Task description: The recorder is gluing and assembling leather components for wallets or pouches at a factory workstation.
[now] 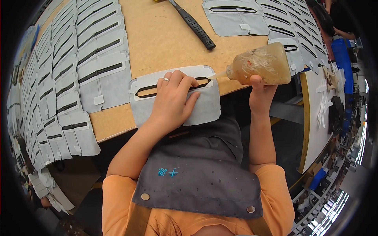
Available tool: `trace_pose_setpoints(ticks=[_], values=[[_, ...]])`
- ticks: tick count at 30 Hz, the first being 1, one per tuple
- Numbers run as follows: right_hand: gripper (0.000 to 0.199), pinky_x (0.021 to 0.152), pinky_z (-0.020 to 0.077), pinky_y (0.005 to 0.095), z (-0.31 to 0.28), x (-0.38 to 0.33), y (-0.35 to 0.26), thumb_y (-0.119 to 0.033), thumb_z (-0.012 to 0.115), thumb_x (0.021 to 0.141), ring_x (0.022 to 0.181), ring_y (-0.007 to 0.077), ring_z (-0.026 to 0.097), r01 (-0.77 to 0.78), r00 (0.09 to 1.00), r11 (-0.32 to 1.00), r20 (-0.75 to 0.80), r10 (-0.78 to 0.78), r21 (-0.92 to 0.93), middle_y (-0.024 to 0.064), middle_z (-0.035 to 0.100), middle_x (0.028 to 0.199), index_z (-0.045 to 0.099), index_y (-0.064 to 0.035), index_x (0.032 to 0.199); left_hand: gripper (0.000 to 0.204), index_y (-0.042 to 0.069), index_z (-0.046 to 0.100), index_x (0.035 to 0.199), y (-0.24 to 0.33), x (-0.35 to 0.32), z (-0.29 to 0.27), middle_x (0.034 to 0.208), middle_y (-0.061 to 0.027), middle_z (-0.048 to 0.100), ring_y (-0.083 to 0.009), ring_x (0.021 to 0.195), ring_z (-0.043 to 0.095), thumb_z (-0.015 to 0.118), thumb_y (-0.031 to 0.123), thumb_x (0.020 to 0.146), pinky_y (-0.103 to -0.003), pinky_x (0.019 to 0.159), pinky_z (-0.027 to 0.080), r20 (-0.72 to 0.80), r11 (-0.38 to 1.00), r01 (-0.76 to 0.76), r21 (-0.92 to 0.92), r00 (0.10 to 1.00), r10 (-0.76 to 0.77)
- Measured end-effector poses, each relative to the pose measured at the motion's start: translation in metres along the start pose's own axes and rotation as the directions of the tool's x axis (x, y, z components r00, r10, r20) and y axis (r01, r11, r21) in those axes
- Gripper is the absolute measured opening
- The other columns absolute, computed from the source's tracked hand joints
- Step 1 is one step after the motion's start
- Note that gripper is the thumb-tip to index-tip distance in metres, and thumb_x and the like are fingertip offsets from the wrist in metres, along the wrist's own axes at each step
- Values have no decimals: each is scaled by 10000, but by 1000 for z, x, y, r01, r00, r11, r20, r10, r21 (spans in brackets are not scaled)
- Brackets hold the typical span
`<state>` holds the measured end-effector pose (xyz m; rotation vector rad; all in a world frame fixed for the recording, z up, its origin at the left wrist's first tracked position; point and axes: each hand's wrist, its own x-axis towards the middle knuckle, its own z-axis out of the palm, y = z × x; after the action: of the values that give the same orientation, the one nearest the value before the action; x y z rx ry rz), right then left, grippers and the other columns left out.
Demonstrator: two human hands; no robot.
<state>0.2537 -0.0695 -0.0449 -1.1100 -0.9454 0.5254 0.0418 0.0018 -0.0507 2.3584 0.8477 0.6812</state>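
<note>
Fingers of the left hand [172,97] bent over the grey panel [209,106], overhanging the near edge of the table [157,43]; pinching or pressing, I cannot tell from here. Right hand [261,96] grasps a tilted bottle [260,63] (nozzle [221,74] leftward, by the right end of the slot [147,95]). Far: hammer [193,25]; overlapping panels [104,86] left and right.

Workshop: hammer [193,26] on a wooden worktable [153,43], overlapping rows of matching grey fabric panels [114,88].
</note>
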Motion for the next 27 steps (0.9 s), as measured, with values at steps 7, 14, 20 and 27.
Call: trace_pose_setpoints(ticks=[7,14,20,27], values=[[554,860,506,290,1,2,2,-154,841,762,969,136,618,-3,999,1000,42,3,-5,60,635,1076,521,-8,1189,207,73,588,965,1,0,0,934,-90,518,-280,905,502,700,125,798,-386,774,362,-11,1000,-2,4,1000,2],[687,686,504,290,-21,6,-7,-582,651,850,879,162,609,-195,978,978,-68,200,73,94,623,1107,490,-49,1253,203,73,586,967,1,-1,0,927,-92,519,-283,904,504,693,127,803,-389,772,364,-18,1000,2,-3,1000,-2],[594,562,479,296,-16,-5,1,-582,560,906,667,179,585,-325,878,833,-183,442,448,95,642,1021,538,-68,1204,174,71,580,954,1,1,3,922,-94,518,-288,892,503,676,120,817,-394,763,365,-39,1000,0,27,999,1],[637,602,541,346,-17,-34,12,-516,662,870,857,210,638,-102,974,995,-200,102,13,85,605,1077,465,-51,1258,155,66,591,947,2,1,3,920,-81,537,-278,896,501,671,83,815,-385,778,352,-29,999,26,47,999,-25]])
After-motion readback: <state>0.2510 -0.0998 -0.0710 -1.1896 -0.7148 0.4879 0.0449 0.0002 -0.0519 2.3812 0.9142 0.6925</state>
